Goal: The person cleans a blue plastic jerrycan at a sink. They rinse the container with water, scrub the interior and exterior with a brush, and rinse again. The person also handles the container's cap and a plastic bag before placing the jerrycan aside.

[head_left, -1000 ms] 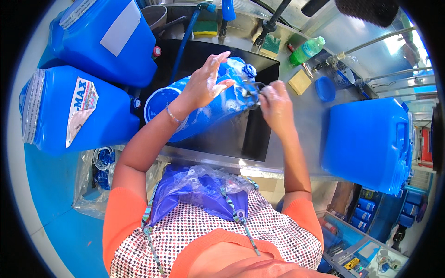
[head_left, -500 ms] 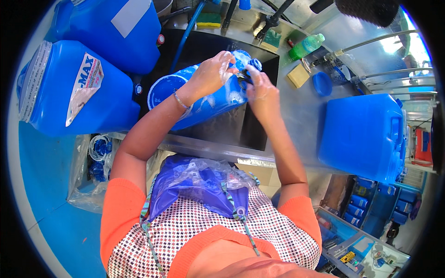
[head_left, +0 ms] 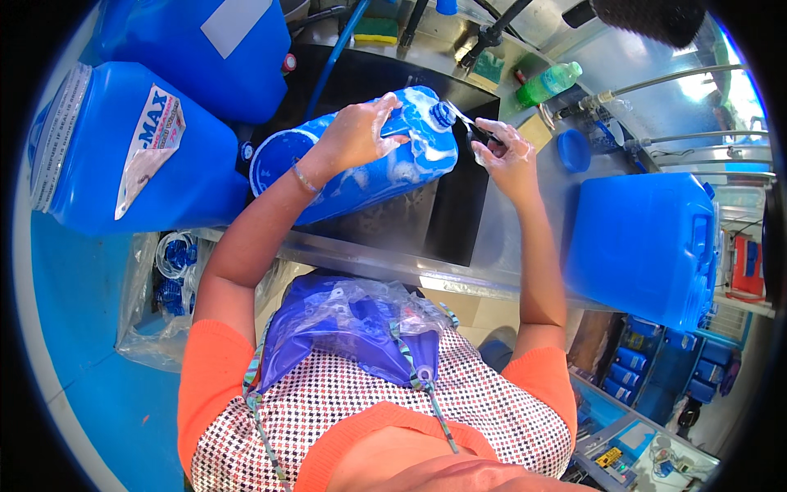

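A blue plastic jerrycan (head_left: pixel 373 176) lies tilted in the dark sink, with white suds smeared over its upper side. My left hand (head_left: pixel 357 135) is closed on its handle area, suds on the fingers. The jug's ribbed blue neck (head_left: pixel 443 116) points to the far right. Just right of that neck, my soapy right hand (head_left: pixel 510 156) grips what look like black-handled scissors (head_left: pixel 478 131). Their pale metal tip points toward the neck; whether it touches cannot be made out.
Two large blue jerrycans (head_left: pixel 156 156) stand at the left, one behind the other. Another blue jerrycan (head_left: pixel 639 242) stands on the steel counter at right. Beyond the sink (head_left: pixel 451 217) are sponges (head_left: pixel 375 31), a green bottle (head_left: pixel 549 84), a blue lid (head_left: pixel 573 151) and metal pipes.
My right hand has drawn back to the right with the scissors, away from the jug's top. My left hand has shifted slightly left and down, and its fingers have spread around the handle area.
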`<control>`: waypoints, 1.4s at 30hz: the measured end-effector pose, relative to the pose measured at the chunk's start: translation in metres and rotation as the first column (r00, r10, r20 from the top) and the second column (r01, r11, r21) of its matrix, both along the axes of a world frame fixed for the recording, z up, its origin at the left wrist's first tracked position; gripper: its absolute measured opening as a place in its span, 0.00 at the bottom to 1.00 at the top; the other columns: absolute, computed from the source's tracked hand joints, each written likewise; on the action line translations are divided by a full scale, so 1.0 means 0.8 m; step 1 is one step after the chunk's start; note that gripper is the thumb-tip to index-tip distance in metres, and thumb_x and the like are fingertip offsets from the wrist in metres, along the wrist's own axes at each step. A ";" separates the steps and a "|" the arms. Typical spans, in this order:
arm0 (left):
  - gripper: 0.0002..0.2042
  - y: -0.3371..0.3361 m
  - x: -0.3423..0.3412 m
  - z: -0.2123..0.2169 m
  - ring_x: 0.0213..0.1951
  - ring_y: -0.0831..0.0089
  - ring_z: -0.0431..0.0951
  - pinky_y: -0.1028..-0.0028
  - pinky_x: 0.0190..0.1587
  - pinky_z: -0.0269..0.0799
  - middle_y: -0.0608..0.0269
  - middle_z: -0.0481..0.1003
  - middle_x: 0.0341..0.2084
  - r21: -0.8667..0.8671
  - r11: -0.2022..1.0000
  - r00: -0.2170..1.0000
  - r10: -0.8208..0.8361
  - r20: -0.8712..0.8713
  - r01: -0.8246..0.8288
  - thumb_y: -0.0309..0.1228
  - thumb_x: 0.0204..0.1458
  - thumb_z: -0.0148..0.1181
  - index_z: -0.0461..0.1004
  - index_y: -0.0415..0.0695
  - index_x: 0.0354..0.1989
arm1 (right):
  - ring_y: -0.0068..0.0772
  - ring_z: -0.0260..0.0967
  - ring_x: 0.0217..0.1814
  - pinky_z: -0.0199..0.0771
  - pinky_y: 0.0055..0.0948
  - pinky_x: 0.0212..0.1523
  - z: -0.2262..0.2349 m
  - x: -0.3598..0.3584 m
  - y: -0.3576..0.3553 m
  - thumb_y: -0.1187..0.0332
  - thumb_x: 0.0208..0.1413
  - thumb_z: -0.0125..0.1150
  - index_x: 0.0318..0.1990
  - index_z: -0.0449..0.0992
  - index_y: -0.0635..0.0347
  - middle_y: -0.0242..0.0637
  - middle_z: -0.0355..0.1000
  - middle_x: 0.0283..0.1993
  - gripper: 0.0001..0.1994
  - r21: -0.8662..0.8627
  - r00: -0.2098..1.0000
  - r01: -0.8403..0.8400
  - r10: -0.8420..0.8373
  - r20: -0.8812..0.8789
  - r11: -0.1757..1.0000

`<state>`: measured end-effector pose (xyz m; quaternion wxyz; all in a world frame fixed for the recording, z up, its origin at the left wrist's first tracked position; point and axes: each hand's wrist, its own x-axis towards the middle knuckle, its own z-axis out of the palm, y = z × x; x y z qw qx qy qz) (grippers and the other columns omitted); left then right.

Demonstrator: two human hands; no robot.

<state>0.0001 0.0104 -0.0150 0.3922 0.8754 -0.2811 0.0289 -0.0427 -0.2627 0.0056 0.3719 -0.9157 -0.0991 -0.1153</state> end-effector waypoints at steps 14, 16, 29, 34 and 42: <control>0.27 0.005 -0.005 -0.008 0.43 0.54 0.81 0.66 0.47 0.76 0.42 0.78 0.43 -0.001 0.999 0.988 0.049 0.149 -0.049 0.35 0.45 0.71 0.72 0.31 0.50 | 0.16 0.61 0.24 0.63 0.23 0.28 -0.005 0.014 0.032 0.73 0.54 0.64 0.44 0.78 0.58 0.30 0.68 0.22 0.10 0.013 0.971 0.054 -0.049 -0.236 0.998; 0.26 -0.001 -0.016 -0.004 0.43 0.54 0.81 0.66 0.47 0.76 0.43 0.78 0.43 0.029 0.999 0.996 -0.028 0.082 0.026 0.35 0.45 0.71 0.73 0.32 0.50 | 0.15 0.65 0.27 0.65 0.22 0.30 -0.030 0.027 0.033 0.73 0.55 0.63 0.43 0.78 0.59 0.34 0.72 0.26 0.08 0.303 0.970 0.102 -0.028 -0.241 0.947; 0.25 0.015 -0.017 -0.008 0.41 0.57 0.81 0.66 0.46 0.76 0.47 0.78 0.42 0.004 0.995 0.992 -0.096 0.081 0.096 0.37 0.44 0.71 0.74 0.37 0.49 | 0.54 0.76 0.37 0.76 0.49 0.38 -0.152 -0.050 -0.097 0.67 0.60 0.48 0.38 0.79 0.61 0.51 0.74 0.39 0.12 -0.766 0.886 0.234 -0.455 -0.085 0.598; 0.24 0.019 -0.012 -0.008 0.40 0.57 0.82 0.67 0.45 0.77 0.48 0.79 0.39 0.028 0.986 0.981 -0.166 0.098 0.164 0.37 0.43 0.72 0.75 0.38 0.48 | 0.46 0.76 0.33 0.76 0.42 0.36 -0.079 -0.008 -0.041 0.68 0.57 0.56 0.36 0.81 0.59 0.45 0.73 0.37 0.08 -0.519 0.972 0.236 -0.192 0.139 0.822; 0.26 0.033 -0.001 -0.007 0.38 0.60 0.82 0.69 0.44 0.78 0.49 0.80 0.38 0.038 0.969 0.961 -0.248 0.121 0.245 0.36 0.40 0.75 0.76 0.39 0.48 | 0.31 0.73 0.27 0.73 0.27 0.30 0.022 0.026 0.043 0.76 0.51 0.64 0.35 0.79 0.65 0.41 0.76 0.31 0.05 -0.150 0.953 -0.290 0.271 -0.134 0.945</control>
